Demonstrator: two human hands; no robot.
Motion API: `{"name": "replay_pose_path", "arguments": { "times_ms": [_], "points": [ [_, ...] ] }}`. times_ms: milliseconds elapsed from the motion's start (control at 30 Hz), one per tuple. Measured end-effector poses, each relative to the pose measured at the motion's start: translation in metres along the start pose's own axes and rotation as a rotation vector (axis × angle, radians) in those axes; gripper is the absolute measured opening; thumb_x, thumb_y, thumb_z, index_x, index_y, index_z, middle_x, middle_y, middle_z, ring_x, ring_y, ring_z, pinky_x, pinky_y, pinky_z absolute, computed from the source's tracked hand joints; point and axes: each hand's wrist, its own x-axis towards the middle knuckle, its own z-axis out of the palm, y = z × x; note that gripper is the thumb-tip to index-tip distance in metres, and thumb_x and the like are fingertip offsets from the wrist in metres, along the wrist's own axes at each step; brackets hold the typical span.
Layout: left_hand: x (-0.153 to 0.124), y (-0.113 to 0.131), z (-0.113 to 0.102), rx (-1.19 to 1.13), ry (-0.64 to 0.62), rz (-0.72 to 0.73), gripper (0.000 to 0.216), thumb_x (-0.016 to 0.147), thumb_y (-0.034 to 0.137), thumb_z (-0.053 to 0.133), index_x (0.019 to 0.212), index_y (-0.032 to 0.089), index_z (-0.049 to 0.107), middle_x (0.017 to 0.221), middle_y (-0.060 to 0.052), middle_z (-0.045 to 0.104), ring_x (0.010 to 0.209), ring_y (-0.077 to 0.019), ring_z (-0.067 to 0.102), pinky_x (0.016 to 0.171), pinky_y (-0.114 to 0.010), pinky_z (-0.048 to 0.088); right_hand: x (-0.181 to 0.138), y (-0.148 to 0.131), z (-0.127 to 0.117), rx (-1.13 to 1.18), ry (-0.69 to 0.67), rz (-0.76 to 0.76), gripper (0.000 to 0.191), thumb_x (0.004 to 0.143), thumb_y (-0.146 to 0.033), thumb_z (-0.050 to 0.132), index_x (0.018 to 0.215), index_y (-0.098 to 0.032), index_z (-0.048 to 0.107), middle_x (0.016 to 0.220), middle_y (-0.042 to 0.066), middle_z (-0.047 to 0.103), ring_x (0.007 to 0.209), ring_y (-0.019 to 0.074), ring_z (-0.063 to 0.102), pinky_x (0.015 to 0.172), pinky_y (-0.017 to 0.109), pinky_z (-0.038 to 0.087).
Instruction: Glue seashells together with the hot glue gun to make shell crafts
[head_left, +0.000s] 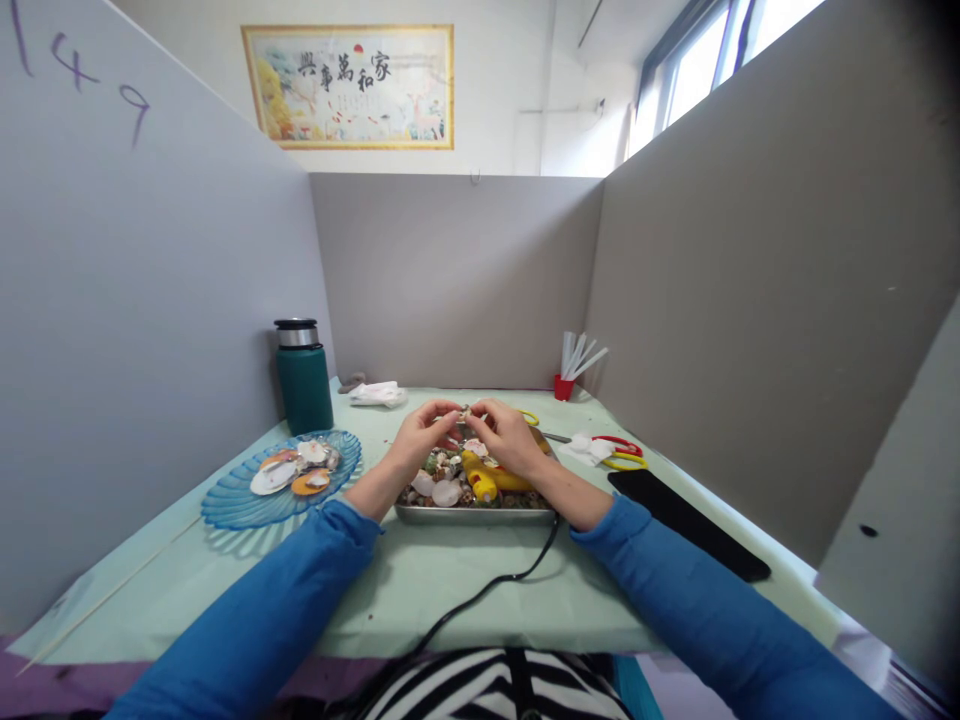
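Booth table: shells, yellow glue gun, two bare hands at work on a small piece

Far left: grey partition [187, 220], marked by hand with the digits 149. Beside it on the pale green tablecloth [337, 590], one thin pale stick [112, 590], laid slantwise toward the near edge.

Left: one blue plate [225, 503], transparent, ribbed, scalloped; on it a cluster of shells [296, 468], white and orange. Just beyond its far rim, one green bottle [304, 388], upright, with steel collar and dark lid.

Left of centre, far side: one white packet [377, 394], lying flat.

Centre: left hand [424, 432], blue sleeve pushed up, fingers bent, tips pinching one small piece [466, 413], held above the far part of the tray; too small to identify from here. Below, one shallow metal tray [472, 517], filled with mixed small shells [445, 492]. On these, one yellow glue gun [481, 478], partly beneath the right forearm. Black cable [499, 580], running from the tray's near right corner to the near edge.

Right of centre: right hand [504, 436], also in a blue sleeve, thumb and fingers closing on the same piece, facing the left.

Right: one red cup [564, 388], far side, holding translucent white sticks [574, 357]. Nearer, scissors [621, 447], red and yellow handles, beside crumpled white tissue [589, 449]. Nearest, one flat black slab [686, 525], alongside the right partition [750, 270].
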Motion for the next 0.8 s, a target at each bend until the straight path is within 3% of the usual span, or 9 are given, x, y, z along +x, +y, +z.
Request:
{"name": "replay_pose_path", "arguments": {
  "times_ms": [800],
  "points": [
    [0.0011,-0.0006,-0.0022,0.091,-0.026,0.057,0.034,0.074,0.041,0.063,0.093,0.013,0.062,0.073,-0.003,0.062,0.070,-0.0148,0.060,0.061,-0.027,0.053,-0.0007,-0.0011,-0.0030,0.006,-0.005,-0.068,0.018,0.088,-0.031,0.052,0.080,-0.017,0.060,0.076,0.003,0.061,0.070,0.0143,0.053,0.065,0.025,0.039]
  ]
}}
